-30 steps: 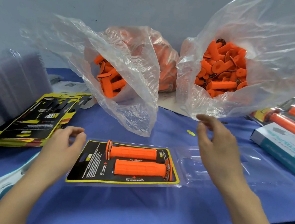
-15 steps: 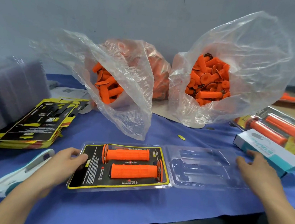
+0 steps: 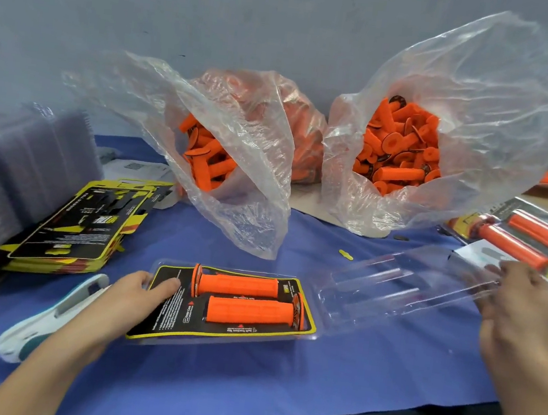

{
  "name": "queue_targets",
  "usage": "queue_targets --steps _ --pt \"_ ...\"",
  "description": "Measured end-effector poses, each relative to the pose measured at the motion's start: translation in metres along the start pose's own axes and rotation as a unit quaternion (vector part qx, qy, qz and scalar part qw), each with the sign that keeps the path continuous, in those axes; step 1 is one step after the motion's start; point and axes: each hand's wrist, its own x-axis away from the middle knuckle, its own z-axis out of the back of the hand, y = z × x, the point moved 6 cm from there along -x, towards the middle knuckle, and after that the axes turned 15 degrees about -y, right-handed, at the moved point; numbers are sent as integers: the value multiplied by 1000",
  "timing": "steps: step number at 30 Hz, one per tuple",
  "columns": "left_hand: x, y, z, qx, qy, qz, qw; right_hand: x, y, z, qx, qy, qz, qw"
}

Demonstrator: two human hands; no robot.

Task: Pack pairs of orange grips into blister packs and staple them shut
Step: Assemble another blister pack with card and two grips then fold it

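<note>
An open clear blister pack lies on the blue table cover. Its left half holds a black-and-yellow card and two orange grips side by side. My left hand presses the card's left end with the thumb on top. The pack's clear lid half is tilted up off the table at its right end. My right hand pinches that raised right edge.
Two open plastic bags of orange grips stand behind. A stack of printed cards and stacked empty blisters are at left. A white stapler lies by my left wrist. Finished packs are at right.
My right hand reached the lid's right edge, took hold of it and raised it off the table. My left hand moved onto the card's left end.
</note>
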Motion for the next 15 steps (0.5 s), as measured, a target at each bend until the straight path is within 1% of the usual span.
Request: queue_targets --steps 2,5,6,8,10,11,13,15 --pt "0 2 -1 0 3 -6 1000 17 4 -17 -70 -1 4 998" --pt "2 3 0 -8 13 -7 1000 41 16 -49 -68 -47 -18 996" --pt "2 3 0 -7 15 -7 1000 47 20 -58 -60 -56 -13 997" --pt "3 4 -1 -6 18 -11 1000 59 19 -72 -11 -71 25 997" --pt "3 5 -5 2 18 -21 1000 74 10 -87 33 -113 100 988" --pt "3 6 -7 9 17 -28 999 83 5 -97 55 -155 139 976" --pt "3 8 -13 17 14 -36 999 102 2 -119 122 -257 194 939" --pt "3 10 -19 34 10 -43 998 122 3 -137 227 -333 250 880"
